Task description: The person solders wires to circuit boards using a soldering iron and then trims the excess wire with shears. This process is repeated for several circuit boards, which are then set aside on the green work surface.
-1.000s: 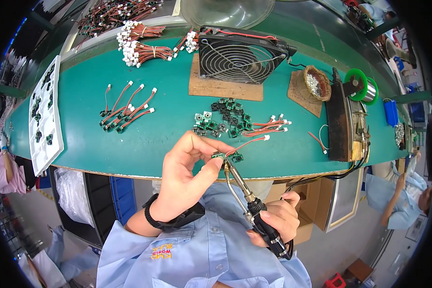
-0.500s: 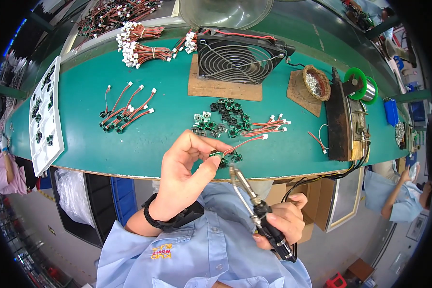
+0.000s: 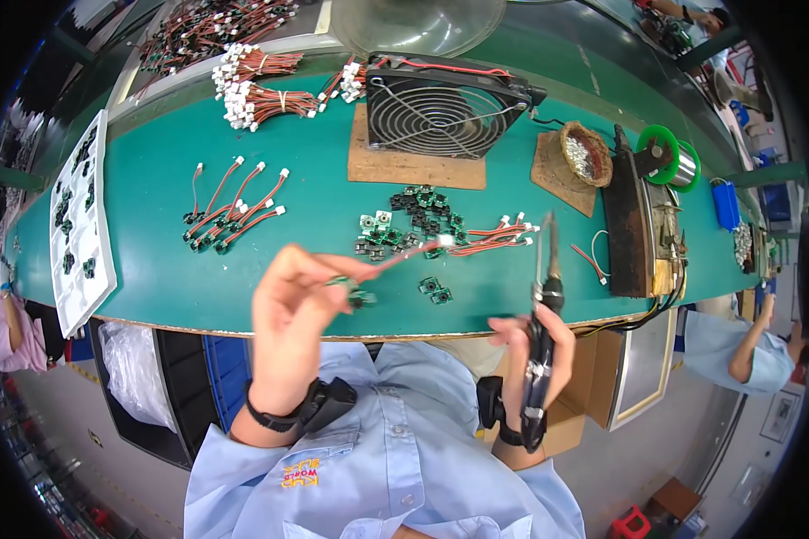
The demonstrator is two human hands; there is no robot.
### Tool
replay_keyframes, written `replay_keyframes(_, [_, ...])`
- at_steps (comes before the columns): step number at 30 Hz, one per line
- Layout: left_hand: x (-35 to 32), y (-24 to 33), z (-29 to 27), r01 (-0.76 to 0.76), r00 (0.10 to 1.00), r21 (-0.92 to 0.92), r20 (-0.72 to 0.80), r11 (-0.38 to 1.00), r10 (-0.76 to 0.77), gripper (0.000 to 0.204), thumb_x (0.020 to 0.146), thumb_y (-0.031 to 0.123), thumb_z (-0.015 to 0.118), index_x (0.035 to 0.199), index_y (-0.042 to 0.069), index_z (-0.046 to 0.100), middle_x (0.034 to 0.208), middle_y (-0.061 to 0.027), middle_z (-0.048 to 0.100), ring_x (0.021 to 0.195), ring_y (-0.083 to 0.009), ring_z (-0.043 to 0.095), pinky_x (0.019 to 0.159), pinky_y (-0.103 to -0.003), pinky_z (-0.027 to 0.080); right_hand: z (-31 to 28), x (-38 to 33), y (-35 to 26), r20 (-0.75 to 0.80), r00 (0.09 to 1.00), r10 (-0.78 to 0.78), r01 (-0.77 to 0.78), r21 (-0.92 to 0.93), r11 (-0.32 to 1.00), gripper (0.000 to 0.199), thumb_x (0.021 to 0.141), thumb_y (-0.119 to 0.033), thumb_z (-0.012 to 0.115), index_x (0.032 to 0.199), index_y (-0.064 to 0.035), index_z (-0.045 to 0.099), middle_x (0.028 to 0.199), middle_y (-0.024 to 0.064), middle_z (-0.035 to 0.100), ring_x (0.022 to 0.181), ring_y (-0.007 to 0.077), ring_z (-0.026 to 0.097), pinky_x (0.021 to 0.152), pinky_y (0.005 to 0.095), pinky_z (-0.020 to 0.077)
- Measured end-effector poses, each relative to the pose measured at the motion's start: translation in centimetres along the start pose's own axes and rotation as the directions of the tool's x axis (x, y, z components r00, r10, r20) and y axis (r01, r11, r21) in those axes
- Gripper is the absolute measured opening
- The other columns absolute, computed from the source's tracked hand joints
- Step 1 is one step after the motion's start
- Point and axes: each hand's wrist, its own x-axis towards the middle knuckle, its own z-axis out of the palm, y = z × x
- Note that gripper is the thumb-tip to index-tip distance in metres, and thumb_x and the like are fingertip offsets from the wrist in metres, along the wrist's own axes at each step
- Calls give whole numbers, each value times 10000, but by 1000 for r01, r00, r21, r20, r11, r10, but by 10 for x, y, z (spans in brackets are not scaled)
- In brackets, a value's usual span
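My left hand (image 3: 288, 310) pinches a small green circuit board (image 3: 360, 296) above the front of the green mat. A red wire lead (image 3: 403, 259) with a white plug trails from this board toward the right; hand and board are slightly blurred. In my right hand (image 3: 557, 346) is a soldering iron (image 3: 536, 382), its tip pointing up, apart from the board. Between the hands, a pair of boards (image 3: 435, 289) lies on the mat. Farther back sit a heap of black and green boards (image 3: 427, 211) and several wire leads (image 3: 494, 238).
Finished-looking wired boards (image 3: 216, 235) lie at left, beside a white tray (image 3: 103, 278) of boards. A fan (image 3: 445, 112) stands at the back. Right of it are a bowl of white pellets (image 3: 587, 154), a solder spool (image 3: 685, 168) and a metal fixture (image 3: 634, 242).
My left hand has moved left with the wired board, away from the iron. My right hand has swung the soldering iron rightward and tip-up. A pair of boards now shows on the mat.
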Motion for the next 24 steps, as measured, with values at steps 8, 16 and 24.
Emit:
replay_keyframes(8, [-15,7,-20,-84,977,45,-195,995,91,100,825,49,537,847,45,440,958,-178,619,747,-114,531,667,-230,412,36,54,15,108,851,-513,460,-623,633,333,701,51,609,1012,-49,544,813,94,593,693,262,544,621,314,433])
replay_keyframes(16, [-17,7,-15,-60,986,71,-150,996,70,121,817,20,551,844,40,435,956,-169,617,735,-93,515,681,-220,410,29,52,22,210,842,-497,504,-636,585,379,651,48,597,1015,-49,550,786,88,598,658,242,552,588,312,436])
replay_keyframes(24, [-15,3,-13,-56,995,113,-76,992,65,107,823,22,521,898,22,445,1000,-169,575,842,-147,522,785,-271,390,17,33,14,140,765,-628,604,-495,625,340,686,68,626,999,-28,534,817,122,649,652,207,625,581,270,484])
